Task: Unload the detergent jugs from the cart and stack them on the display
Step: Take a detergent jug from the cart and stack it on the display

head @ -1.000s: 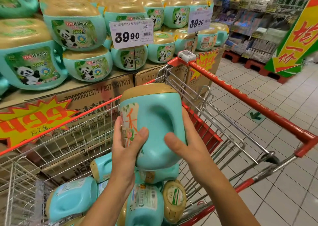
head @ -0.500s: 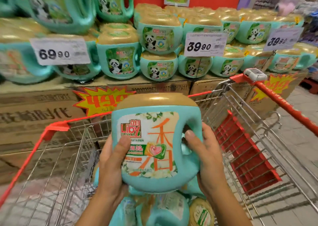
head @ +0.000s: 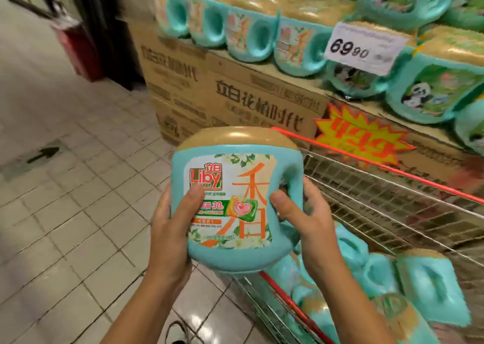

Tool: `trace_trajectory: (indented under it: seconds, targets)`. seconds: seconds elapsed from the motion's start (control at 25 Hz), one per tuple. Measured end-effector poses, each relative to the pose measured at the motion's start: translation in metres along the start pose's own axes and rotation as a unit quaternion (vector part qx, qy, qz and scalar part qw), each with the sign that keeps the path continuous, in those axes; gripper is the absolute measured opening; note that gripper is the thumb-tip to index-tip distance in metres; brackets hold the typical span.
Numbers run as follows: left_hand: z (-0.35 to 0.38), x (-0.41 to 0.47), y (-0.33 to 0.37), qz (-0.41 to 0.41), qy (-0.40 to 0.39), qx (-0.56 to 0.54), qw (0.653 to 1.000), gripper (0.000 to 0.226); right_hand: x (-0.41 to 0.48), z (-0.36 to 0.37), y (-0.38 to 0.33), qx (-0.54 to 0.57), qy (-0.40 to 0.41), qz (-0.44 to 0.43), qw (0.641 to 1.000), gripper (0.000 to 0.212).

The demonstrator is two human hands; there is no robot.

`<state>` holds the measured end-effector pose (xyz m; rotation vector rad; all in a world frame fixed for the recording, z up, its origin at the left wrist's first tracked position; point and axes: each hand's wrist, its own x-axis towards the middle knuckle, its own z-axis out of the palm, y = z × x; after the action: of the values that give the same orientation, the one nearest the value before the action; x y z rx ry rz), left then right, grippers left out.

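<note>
Left hand (head: 170, 228), right hand (head: 311, 220) still gripping jug (head: 235, 202), swung left to cart (head: 392, 207) edge

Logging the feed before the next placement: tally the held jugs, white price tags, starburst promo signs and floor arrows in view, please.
Detergent jug, held: 1
White price tag: 1
Starburst promo sign: 1
Floor arrow: 1
Total: 4
</note>
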<state>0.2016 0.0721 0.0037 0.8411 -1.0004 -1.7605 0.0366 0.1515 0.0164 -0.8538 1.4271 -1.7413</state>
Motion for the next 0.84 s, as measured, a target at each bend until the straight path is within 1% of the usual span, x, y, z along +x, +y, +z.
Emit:
trace_trajectory:
  seconds: [0.08, 0.2, 0.32, 0.4, 0.44, 0.6, 0.84]
  targets:
    - [-0.039, 0.006, 0.020, 0.018, 0.038, 0.000, 0.999, 0.065, 0.015, 0.046, 0.009, 0.022, -0.044, 0.005, 0.999, 0.069]
    - [-0.101, 0.029, 0.051, 0.047, 0.088, 0.010, 0.995, 0.078, 0.044, 0.119, 0.029, 0.044, -0.097, 0.006, 0.994, 0.060]
    - [-0.161, 0.065, 0.086, 0.058, 0.093, 0.040, 0.993, 0.092, 0.073, 0.190, 0.049, 0.056, -0.114, 0.012, 0.992, 0.064]
    - [-0.196, 0.092, 0.110, 0.058, 0.094, 0.067, 0.992, 0.100, 0.094, 0.234, 0.061, 0.072, -0.116, 0.019, 0.991, 0.063]
    - [-0.210, 0.105, 0.121, 0.058, 0.095, 0.072, 0.991, 0.099, 0.104, 0.253, 0.064, 0.075, -0.116, 0.019, 0.990, 0.063]
    - [-0.252, 0.168, 0.155, 0.068, 0.084, 0.075, 0.991, 0.075, 0.156, 0.313, 0.071, 0.063, -0.112, 0.023, 0.991, 0.062]
    - [-0.284, 0.302, 0.180, 0.094, 0.051, 0.067, 0.992, 0.064, 0.274, 0.374, 0.091, 0.056, -0.111, 0.011, 0.992, 0.061]
